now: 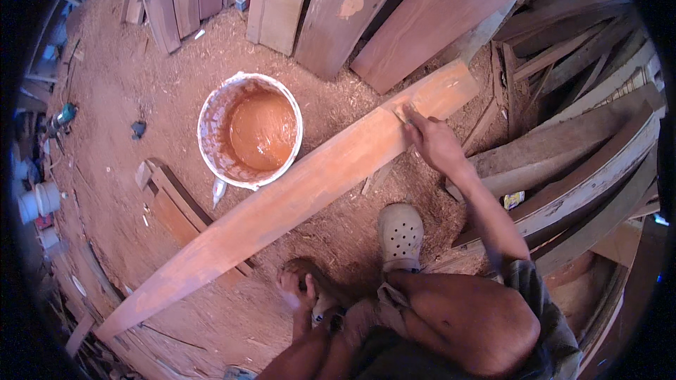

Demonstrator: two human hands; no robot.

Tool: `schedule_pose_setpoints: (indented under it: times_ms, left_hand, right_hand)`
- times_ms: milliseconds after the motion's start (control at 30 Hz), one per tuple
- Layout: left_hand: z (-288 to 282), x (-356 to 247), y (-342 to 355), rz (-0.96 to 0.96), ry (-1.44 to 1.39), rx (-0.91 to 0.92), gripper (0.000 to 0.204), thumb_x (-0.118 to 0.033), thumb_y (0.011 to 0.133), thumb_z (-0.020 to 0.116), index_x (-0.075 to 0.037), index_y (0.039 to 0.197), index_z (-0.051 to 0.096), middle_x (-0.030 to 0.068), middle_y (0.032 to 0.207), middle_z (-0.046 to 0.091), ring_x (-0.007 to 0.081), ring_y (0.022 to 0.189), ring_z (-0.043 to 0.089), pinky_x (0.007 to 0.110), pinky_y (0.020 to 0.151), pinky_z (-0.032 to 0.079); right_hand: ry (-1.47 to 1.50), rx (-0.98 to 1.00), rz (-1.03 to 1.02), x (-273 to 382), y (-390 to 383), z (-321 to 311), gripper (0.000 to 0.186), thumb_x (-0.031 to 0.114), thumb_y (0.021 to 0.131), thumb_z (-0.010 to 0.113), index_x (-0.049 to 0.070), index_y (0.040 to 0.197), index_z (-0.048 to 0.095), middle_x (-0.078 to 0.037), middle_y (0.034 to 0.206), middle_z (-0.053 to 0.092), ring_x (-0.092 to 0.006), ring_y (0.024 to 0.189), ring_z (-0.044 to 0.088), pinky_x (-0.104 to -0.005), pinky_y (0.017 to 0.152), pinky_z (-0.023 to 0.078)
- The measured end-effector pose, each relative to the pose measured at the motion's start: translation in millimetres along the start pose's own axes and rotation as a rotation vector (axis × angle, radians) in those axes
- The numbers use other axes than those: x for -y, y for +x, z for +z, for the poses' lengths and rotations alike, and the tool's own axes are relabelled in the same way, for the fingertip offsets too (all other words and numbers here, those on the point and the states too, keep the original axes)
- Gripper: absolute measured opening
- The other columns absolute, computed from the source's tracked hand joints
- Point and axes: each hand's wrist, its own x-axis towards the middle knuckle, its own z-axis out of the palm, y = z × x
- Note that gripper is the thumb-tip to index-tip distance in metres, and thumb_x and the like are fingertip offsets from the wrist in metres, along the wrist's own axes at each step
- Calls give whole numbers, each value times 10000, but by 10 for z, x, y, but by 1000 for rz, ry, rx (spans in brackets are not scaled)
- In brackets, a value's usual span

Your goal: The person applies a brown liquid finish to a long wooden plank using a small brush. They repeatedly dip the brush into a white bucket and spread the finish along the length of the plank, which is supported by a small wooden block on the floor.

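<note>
A long board (267,218) coated in orange lies diagonally from lower left to upper right. My right hand (433,141) presses a small pale pad or brush (401,113) onto its upper-right part. Low in the middle, near my feet, my left hand (296,288) has curled fingers; whatever they hold, if anything, is unclear. Just above the board stands a white bucket (209,119) of orange liquid, its rim and inside smeared. A small white object (218,186) leans against the bucket's lower side.
Planks (394,35) lie along the top; more curved boards (563,169) pile up at the right. Shorter pieces (176,218) lie left of the bucket on the dusty ground. A green tool (65,116) and white pails (39,200) are at the far left. My sandalled foot (400,236) is below the board.
</note>
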Motion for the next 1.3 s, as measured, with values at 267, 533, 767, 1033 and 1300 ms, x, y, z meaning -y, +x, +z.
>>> schedule_pose_setpoints:
  times_ms: [267,533,767,1033,1300]
  left_hand:
    - [-18,-96,40,1,-26,2,164,-210,859,644,-73,949,650,108,1031,661,310,1054,605,528,1060,339]
    - [6,-69,4,17,-16,-64,156,-227,867,644,-79,919,651,102,1007,669,297,1041,614,508,1049,352]
    - [31,-104,19,59,12,-75,155,-236,884,630,-83,899,652,87,1000,679,287,1037,619,513,1049,362]
    - [-22,-168,85,48,7,-62,143,-214,871,644,-79,912,659,106,1014,665,296,1035,618,509,1037,364]
    - [-77,-147,29,-7,36,-50,138,-186,845,684,-73,921,668,113,1028,665,305,1051,613,493,1002,378]
  right_hand:
    - [-20,-102,56,-214,57,61,410,213,972,551,42,1344,560,-311,909,655,-464,858,655,-500,782,524]
    - [65,-119,-14,-268,134,-101,404,208,967,552,37,1333,566,-308,951,662,-450,899,662,-488,795,527]
    - [-4,-3,-81,-405,-14,-178,424,224,960,564,81,1358,554,-252,934,668,-443,884,648,-503,816,512]
    - [-340,444,-372,104,557,-485,457,304,942,572,224,1390,536,-209,987,686,-392,987,654,-487,893,517]
    - [-429,539,-362,19,699,-673,410,311,944,559,243,1348,582,-142,1097,694,-350,1078,639,-473,927,513]
